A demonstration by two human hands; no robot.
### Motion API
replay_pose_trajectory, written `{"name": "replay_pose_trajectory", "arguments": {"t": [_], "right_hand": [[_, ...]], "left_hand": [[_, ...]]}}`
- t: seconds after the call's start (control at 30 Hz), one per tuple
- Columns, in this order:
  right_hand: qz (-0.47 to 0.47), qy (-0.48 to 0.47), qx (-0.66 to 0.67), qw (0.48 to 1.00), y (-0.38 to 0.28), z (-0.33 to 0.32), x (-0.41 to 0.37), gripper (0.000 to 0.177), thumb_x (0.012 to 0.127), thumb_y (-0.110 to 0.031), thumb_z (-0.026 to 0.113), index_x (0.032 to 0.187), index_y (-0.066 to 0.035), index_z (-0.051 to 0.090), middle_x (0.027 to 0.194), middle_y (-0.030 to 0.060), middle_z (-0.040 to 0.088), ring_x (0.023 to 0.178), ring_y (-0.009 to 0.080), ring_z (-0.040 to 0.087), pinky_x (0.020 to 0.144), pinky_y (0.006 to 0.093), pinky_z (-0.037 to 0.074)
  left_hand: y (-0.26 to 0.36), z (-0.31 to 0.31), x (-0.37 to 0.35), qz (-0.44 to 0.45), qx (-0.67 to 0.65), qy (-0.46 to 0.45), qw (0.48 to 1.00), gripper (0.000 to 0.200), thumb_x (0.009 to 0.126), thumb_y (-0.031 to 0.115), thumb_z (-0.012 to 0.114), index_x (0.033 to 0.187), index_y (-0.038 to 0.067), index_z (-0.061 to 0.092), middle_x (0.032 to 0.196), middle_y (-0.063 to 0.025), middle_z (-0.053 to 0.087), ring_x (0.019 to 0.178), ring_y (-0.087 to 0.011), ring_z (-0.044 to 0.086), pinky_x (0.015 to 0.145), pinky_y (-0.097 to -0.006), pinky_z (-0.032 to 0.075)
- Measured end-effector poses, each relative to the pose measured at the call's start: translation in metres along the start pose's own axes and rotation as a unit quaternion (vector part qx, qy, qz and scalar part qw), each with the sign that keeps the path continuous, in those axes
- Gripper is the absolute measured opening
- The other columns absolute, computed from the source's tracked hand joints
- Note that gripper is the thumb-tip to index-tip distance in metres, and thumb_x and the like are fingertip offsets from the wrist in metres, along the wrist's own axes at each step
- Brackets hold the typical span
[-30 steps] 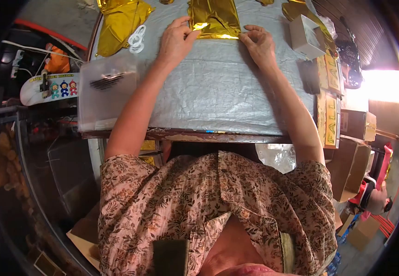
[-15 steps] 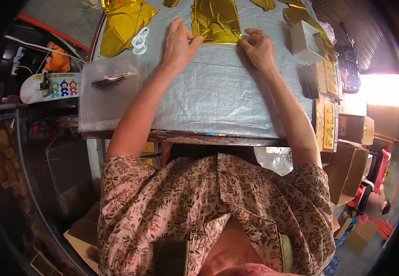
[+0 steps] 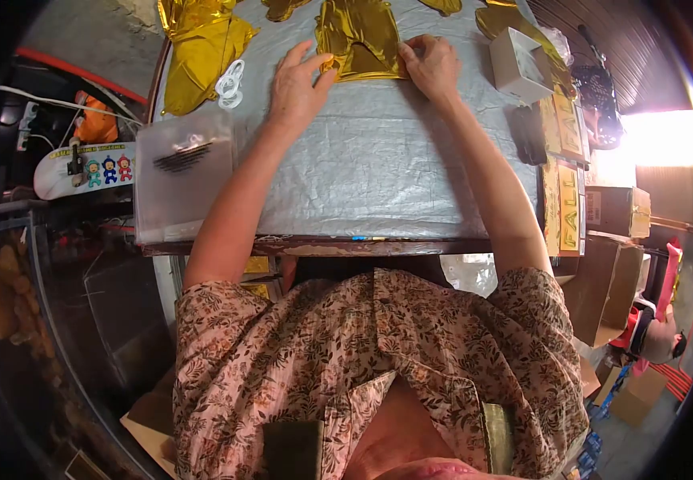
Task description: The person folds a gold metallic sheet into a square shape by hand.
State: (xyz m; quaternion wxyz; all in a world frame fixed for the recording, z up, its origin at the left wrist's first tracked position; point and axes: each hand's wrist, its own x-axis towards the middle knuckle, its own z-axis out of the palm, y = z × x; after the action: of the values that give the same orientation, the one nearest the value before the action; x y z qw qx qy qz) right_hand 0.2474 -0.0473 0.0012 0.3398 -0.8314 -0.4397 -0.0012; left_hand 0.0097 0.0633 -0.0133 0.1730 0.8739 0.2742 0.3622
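Observation:
A shiny gold foil piece (image 3: 358,32) lies flat at the far middle of the grey-covered table (image 3: 362,176), its near edge towards me. At its left lower corner is my left hand (image 3: 300,86), thumb and forefinger on the foil, the other fingers spread. My right hand (image 3: 433,68) pinches the right lower corner between thumb and fingers. Left of my left hand lie white looped ties (image 3: 230,84) beside another large gold foil piece (image 3: 202,68).
A clear plastic case (image 3: 178,188) with dark thin items sits at the table's near left. An open white box (image 3: 520,66) is at the right, above yellow-labelled boxes (image 3: 568,212). A skateboard (image 3: 82,172) stands off the left edge. Cardboard boxes (image 3: 602,288) are at the right.
The whole view has shifted slightly. The near edge of the foil, flat before, now shows an arched notch between my hands, which stay at its two lower corners.

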Motion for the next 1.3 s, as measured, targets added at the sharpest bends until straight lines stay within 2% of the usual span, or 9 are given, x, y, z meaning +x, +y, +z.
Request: {"name": "replay_pose_trajectory", "arguments": {"t": [0.27,0.47,0.53,0.57,0.63,0.77,0.87,1.23,1.3], "right_hand": [[-0.1,0.089,-0.064,0.989,0.0,0.013,-0.011,0.022,0.09,-0.03,0.074,0.104,-0.013,0.075,0.112,0.0101,0.067,0.111,0.0334,0.058,0.094,0.0505,0.042],[-0.123,0.108,-0.083,0.983,-0.003,0.016,-0.011,0.019,0.089,-0.024,0.074,0.105,-0.013,0.073,0.112,0.0105,0.066,0.108,0.0343,0.058,0.091,0.05,0.042],[-0.127,0.102,-0.063,0.985,-0.003,0.015,-0.012,0.019,0.088,-0.022,0.075,0.104,-0.013,0.072,0.11,0.011,0.066,0.105,0.0348,0.059,0.09,0.0502,0.044],[-0.125,0.1,-0.066,0.985,-0.003,0.014,-0.013,0.019,0.088,-0.022,0.075,0.104,-0.013,0.072,0.11,0.011,0.066,0.105,0.0348,0.059,0.09,0.0502,0.044],[-0.131,0.065,-0.045,0.988,-0.003,0.011,-0.011,0.027,0.088,-0.017,0.073,0.112,-0.007,0.07,0.116,0.0143,0.066,0.109,0.0378,0.058,0.097,0.0537,0.044],[-0.261,0.094,-0.025,0.96,-0.014,0.021,-0.012,0.047,0.097,-0.026,0.067,0.134,0.001,0.06,0.137,0.0203,0.061,0.128,0.041,0.054,0.112,0.0557,0.038],[-0.304,-0.021,-0.15,0.94,-0.019,0.023,-0.029,0.078,0.105,-0.055,0.048,0.151,0.007,0.042,0.156,0.0241,0.045,0.149,0.0377,0.037,0.121,0.0539,0.029],[-0.338,-0.169,-0.088,0.922,-0.026,-0.048,-0.087,0.069,0.106,-0.045,0.054,0.154,0.002,0.039,0.161,0.0241,0.039,0.149,0.0381,0.038,0.121,0.0495,0.032],[-0.251,-0.226,0.112,0.934,-0.024,-0.056,-0.073,0.057,0.106,-0.035,0.056,0.151,-0.001,0.046,0.153,0.024,0.05,0.146,0.0369,0.044,0.118,0.0473,0.038]], "left_hand": [[0.002,-0.016,0.024,-0.004,-0.009,-0.041,0.999,0.031,0.092,0.022,0.074,0.12,0.009,0.075,0.143,-0.0203,0.058,0.127,-0.0365,0.06,0.105,-0.0421,0.049],[-0.006,0.013,0.101,0.239,0.09,-0.062,0.965,0.035,0.101,0.022,0.067,0.133,0.008,0.068,0.147,-0.0211,0.056,0.134,-0.033,0.057,0.112,-0.0384,0.044],[-0.005,0.029,0.112,0.341,-0.037,0.014,0.939,0.029,0.099,0.026,0.064,0.121,0.009,0.071,0.132,-0.0127,0.066,0.125,-0.034,0.058,0.105,-0.0448,0.047],[-0.005,0.03,0.113,0.339,-0.04,0.012,0.94,0.029,0.099,0.026,0.064,0.121,0.009,0.071,0.132,-0.0127,0.066,0.125,-0.034,0.058,0.105,-0.0448,0.047],[-0.008,0.033,0.114,0.246,0.057,-0.137,0.958,0.034,0.1,0.023,0.06,0.129,0.007,0.067,0.138,-0.0157,0.062,0.129,-0.0356,0.056,0.108,-0.0458,0.047],[-0.023,0.048,0.109,0.254,0.016,-0.131,0.958,0.034,0.101,0.022,0.059,0.13,0.006,0.066,0.139,-0.0163,0.062,0.132,-0.0351,0.055,0.109,-0.0457,0.046],[-0.029,0.051,0.105,0.267,0.053,-0.104,0.957,0.037,0.102,0.023,0.057,0.134,0.006,0.065,0.142,-0.017,0.06,0.134,-0.0358,0.054,0.112,-0.0466,0.044],[-0.021,0.044,0.103,0.216,0.043,-0.146,0.964,0.04,0.103,0.029,0.056,0.138,0.011,0.063,0.147,-0.0147,0.058,0.138,-0.0305,0.051,0.114,-0.0465,0.039],[-0.02,0.042,0.103,0.215,0.043,-0.147,0.964,0.04,0.103,0.029,0.056,0.138,0.011,0.062,0.147,-0.0143,0.057,0.138,-0.0298,0.051,0.115,-0.0463,0.038]]}}
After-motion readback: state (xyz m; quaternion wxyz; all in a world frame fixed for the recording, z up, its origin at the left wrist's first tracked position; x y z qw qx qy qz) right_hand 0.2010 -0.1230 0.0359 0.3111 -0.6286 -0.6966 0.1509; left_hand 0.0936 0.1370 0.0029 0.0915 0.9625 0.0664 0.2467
